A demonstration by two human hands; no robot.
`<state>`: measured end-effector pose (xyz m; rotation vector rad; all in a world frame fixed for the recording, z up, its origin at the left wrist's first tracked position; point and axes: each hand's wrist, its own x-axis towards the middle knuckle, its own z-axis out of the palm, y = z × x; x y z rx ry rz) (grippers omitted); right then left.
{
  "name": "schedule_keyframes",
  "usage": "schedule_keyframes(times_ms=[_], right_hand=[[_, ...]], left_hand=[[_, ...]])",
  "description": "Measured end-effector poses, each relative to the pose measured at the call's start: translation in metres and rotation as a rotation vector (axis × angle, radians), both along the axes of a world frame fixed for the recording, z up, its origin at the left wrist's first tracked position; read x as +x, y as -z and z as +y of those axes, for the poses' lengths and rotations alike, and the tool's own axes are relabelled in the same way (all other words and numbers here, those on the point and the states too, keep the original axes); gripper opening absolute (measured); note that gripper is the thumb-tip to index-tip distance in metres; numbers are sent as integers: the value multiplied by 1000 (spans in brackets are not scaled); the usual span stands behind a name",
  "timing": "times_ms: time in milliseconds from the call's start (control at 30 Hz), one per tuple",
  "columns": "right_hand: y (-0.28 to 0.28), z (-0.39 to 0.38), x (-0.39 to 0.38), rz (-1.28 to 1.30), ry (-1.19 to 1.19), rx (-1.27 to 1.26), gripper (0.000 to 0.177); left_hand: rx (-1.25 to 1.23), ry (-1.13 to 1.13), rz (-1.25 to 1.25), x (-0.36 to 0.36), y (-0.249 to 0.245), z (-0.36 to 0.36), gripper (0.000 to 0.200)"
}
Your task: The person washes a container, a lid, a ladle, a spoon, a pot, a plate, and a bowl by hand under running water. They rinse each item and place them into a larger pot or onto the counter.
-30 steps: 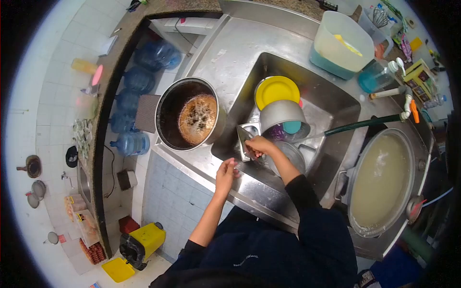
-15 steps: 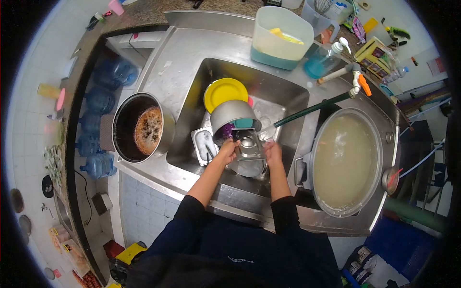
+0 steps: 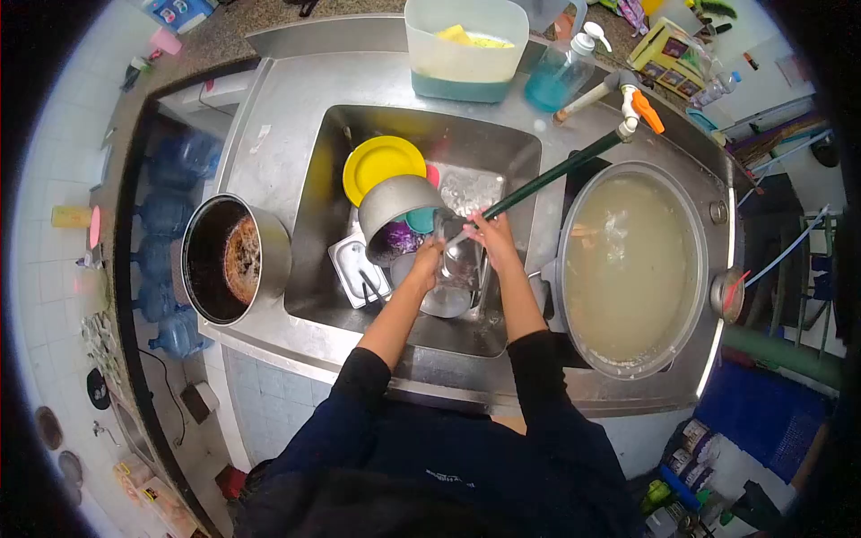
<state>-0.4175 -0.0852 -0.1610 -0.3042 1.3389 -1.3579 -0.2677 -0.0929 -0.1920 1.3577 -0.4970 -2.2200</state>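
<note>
My left hand is closed on the left edge of a clear container over the sink. At the end of the green hose, my right hand has its fingers at the hose tip, just above the container. Water falls from the tip. A grey pot lies tilted beside my left hand, with a teal cup and purple mesh in its mouth. Behind the pot is a yellow plate. A small metal tray sits to the left.
A scorched pot stands left of the sink, and a large basin of cloudy water stands right. Along the back are a plastic tub, a blue soap bottle and the orange-handled tap.
My right hand has moved up from the container's right side to the hose tip. The container has tilted in my left hand. The whole view has shifted.
</note>
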Motion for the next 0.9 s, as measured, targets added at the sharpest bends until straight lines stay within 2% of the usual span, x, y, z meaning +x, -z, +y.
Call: schedule_keyframes(times_ms=[33, 100, 133, 167, 233, 267, 367, 500, 533, 600, 700, 833, 900], right_hand=[[8, -2, 3, -12, -1, 8, 30], [17, -12, -2, 171, -3, 16, 36], [19, -13, -4, 213, 12, 67, 36], [21, -7, -8, 212, 12, 70, 36], [11, 12, -13, 404, -120, 104, 32], [2, 14, -8, 344, -58, 147, 30], [-13, 31, -11, 272, -89, 168, 31], [-20, 35, -12, 294, -120, 149, 29], [-22, 35, -11, 299, -117, 155, 28], [-25, 34, -8, 291, -115, 122, 28], [-27, 28, 0, 257, -122, 77, 28], [-28, 20, 1, 294, -161, 108, 28], [-27, 25, -2, 278, -180, 119, 28]], left_hand=[[8, -1, -12, 3, -3, 3, 27], [72, -15, 3, 2, -5, 6, 28], [38, -117, 151, 3, -4, 8, 29], [41, -116, 150, 7, -4, 9, 29], [97, -247, 344, 13, 3, 14, 28], [100, -323, 299, 12, 9, 9, 29], [101, -426, 257, 0, 13, 16, 34], [77, -542, 249, -5, -18, 24, 36], [93, -564, 158, -4, -28, 25, 34], [63, -551, 152, 0, -30, 29, 34], [-7, -496, 108, 3, -3, 38, 32], [-56, -416, 206, 4, 19, 48, 26], [165, -390, -48, 6, 30, 52, 21]])
